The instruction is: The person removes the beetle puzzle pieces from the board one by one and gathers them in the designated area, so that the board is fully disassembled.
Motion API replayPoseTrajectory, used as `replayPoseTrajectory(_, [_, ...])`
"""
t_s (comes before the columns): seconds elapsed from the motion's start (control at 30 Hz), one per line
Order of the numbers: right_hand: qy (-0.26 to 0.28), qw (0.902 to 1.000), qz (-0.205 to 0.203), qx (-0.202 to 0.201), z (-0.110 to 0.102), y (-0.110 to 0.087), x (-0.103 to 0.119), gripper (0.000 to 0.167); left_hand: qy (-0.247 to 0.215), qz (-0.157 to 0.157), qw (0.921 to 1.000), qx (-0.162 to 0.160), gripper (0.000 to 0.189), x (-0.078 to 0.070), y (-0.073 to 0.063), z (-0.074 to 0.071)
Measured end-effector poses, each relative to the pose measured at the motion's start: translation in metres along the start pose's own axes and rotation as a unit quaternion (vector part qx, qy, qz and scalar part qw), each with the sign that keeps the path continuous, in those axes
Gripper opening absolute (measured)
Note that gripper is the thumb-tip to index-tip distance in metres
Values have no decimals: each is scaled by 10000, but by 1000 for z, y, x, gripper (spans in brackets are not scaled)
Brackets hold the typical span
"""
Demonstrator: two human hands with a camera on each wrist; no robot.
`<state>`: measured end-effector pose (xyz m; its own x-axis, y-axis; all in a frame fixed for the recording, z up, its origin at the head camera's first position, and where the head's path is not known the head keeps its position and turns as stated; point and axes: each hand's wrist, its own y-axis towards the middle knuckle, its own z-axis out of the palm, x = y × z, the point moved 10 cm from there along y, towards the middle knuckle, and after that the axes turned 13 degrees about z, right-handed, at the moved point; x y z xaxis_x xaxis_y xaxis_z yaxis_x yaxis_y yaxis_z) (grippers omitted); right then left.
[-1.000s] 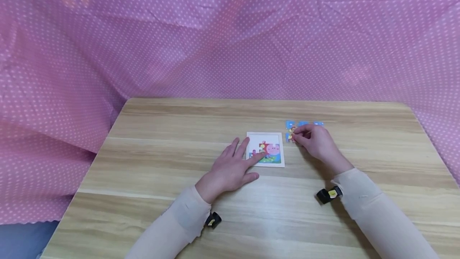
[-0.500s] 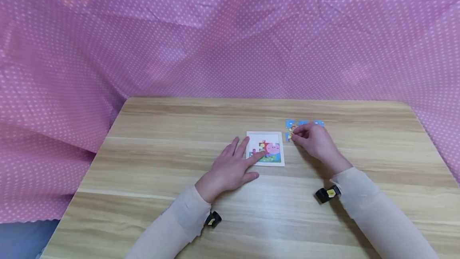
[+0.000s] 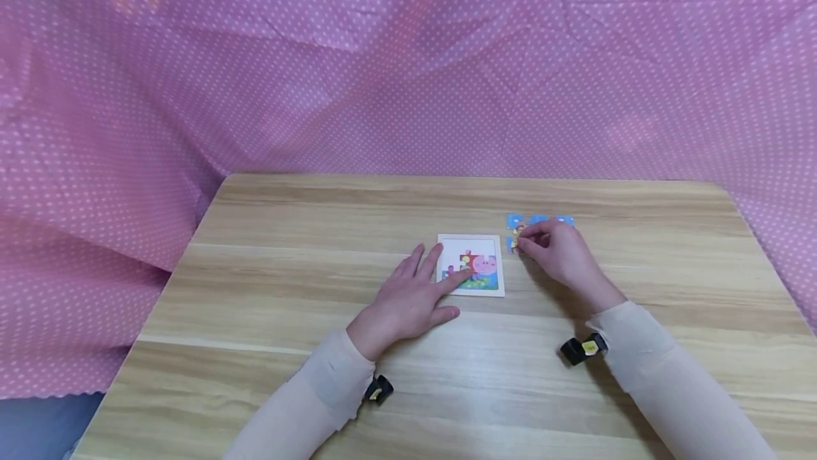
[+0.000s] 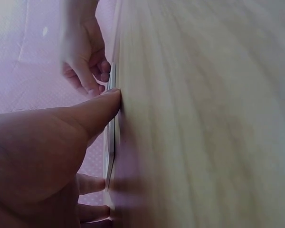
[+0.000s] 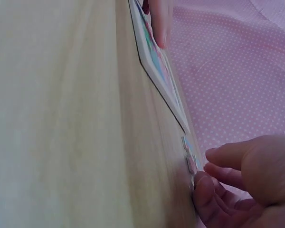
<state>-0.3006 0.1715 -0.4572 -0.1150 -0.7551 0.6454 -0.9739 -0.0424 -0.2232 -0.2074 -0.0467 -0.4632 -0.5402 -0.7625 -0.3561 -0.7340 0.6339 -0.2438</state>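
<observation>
Nearest you, on the near side of the tray: left sleeve (image 3: 300,403) and right sleeve (image 3: 683,382), a black device at each wrist.

Left hand (image 3: 408,304) over the tray's near left corner, fingers straight and spread. Index tip on the filled part, thumb just off the near edge. Press lightly; a heavy push could shift seated pieces.

Tray (image 3: 458,246) flat on the worktop (image 3: 319,219), white-rimmed. Pig-face section (image 3: 484,265) fills its near right; white floor bare towards the far and left sides.

Right hand (image 3: 568,254) right of the tray, thumb and forefinger close together at a yellow-and-blue piece (image 3: 512,242) just beside the right rim. Clamped or only touching: cannot tell. Step looks like a pick-up. Take the piece by opposite edges, lift it level, and check its tabs before pressing anything home.

Beyond it, right of the tray's far corner: blue loose pieces (image 3: 538,219), partly hidden by your hand. Lift your knuckles clear of them.

Farthest, behind the tray: pink dotted cloth (image 3: 383,91).
</observation>
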Motion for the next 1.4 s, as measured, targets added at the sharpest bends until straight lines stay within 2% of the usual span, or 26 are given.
replayPoseTrajectory(0.3, [306,9992,-256,65,1,-7,15,21,125,107,9998,-113,65,-4,0,-3])
replayPoseTrajectory(0.5, [255,9986,-415,211,7,-11,23,21,104,157,9998,-51,64,-10,6,2])
replayPoseTrajectory(0.9, [295,9976,-465,411,18,-14,35,21,169,-69,9998,103,66,-15,12,6])
replayPoseTrajectory(1.4, [435,9937,-769,693,37,-11,54,20,449,-69,9988,169,67,-18,18,8])
